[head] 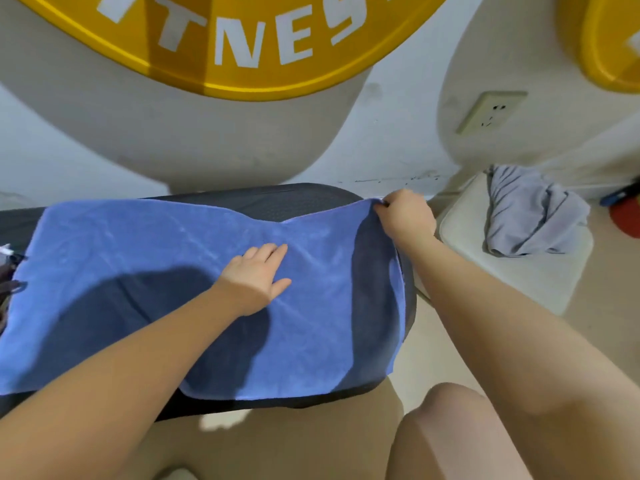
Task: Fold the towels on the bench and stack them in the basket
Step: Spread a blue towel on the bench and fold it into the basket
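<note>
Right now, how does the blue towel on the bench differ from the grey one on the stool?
The blue towel lies spread flat over the bench; the grey towel sits crumpled in a heap on the stool. The blue one is handled, left hand pressing its middle and right hand pinching a far corner; the grey one is untouched. Neither is folded yet.

The blue towel (145,271) hides most of the dark bench (277,199), and its nine o'clock edge runs out of the picture; the left hand (256,275) covers a patch of towel near the centre; the right hand (405,216) curls over the two o'clock corner, so the fingertips cannot be seen; dark objects (8,271) at nine o'clock are cut off and unidentifiable; the yellow sign (242,46) at twelve o'clock is cropped; a red object (627,216) at three o'clock is cut off.
</note>
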Motion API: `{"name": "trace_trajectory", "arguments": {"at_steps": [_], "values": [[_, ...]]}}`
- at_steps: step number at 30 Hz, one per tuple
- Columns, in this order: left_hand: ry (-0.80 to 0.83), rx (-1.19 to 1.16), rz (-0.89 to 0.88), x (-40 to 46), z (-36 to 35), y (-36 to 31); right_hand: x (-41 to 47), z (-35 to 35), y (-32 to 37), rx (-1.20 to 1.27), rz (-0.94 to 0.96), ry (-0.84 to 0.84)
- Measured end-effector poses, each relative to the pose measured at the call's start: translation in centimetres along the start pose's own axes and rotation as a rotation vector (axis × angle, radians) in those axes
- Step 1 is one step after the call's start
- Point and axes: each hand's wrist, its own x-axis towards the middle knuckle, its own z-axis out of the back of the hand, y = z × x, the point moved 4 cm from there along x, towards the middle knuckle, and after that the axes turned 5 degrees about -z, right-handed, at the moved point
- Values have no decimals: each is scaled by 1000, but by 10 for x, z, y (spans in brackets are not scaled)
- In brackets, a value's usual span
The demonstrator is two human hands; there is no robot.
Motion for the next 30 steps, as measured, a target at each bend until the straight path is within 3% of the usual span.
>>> {"name": "trace_trajectory", "arguments": {"at_steps": [5, 7, 13, 17, 23, 26, 30], "values": [[-96, -34, 87, 7, -21, 2, 40, 0, 1, 280, -89, 102], [-204, -38, 86, 9, -24, 3, 52, -3, -3, 374, -156, 109], [-256, -24, 52, 20, -31, 0, 42, -10, -19, 71, -112, 38], [-334, 105, -158, 16, -27, -45, 8, -21, -47, 185, -15, 132], [-291, 137, -490, 14, -36, -128, -52, -39, -110, 356, -213, 263], [-267, 170, -527, 15, -39, -158, -80, -52, -133, 472, -298, 400], [-248, 189, -575, 18, -47, -185, -102, -55, -137, 549, -246, 541]]}}
